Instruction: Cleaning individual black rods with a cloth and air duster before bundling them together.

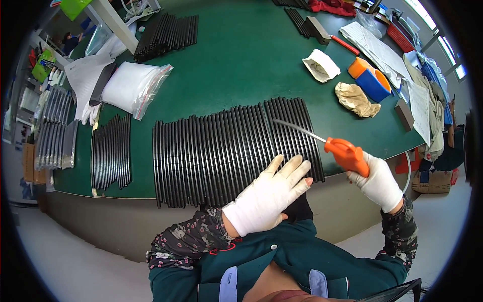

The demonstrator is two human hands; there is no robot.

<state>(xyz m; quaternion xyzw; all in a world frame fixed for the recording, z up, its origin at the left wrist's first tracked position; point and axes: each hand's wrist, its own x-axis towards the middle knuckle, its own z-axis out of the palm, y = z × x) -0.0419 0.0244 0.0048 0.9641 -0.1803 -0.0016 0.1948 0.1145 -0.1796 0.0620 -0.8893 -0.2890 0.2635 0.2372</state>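
At the green table's (236,65) near edge, the black rods (211,158) look stiff, smooth and prone to rolling, best held mid-length; the left hand (269,195) spreads flat over their right near ends, the right hand (377,180) gripping an orange-handled tool (347,155).

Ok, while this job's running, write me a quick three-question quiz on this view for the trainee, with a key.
1. What does the right hand hold?
(a) a red basket
(b) an orange-handled tool with a thin metal shaft
(c) a roll of tape

2. True or false: the left hand is gripping a tool as well.

3. Fill in: the clear bag with white contents lies to the person's ____ of the wide row of black rods.

Key:
1. b
2. False; it lies flat over the near part of the wide row.
3. left
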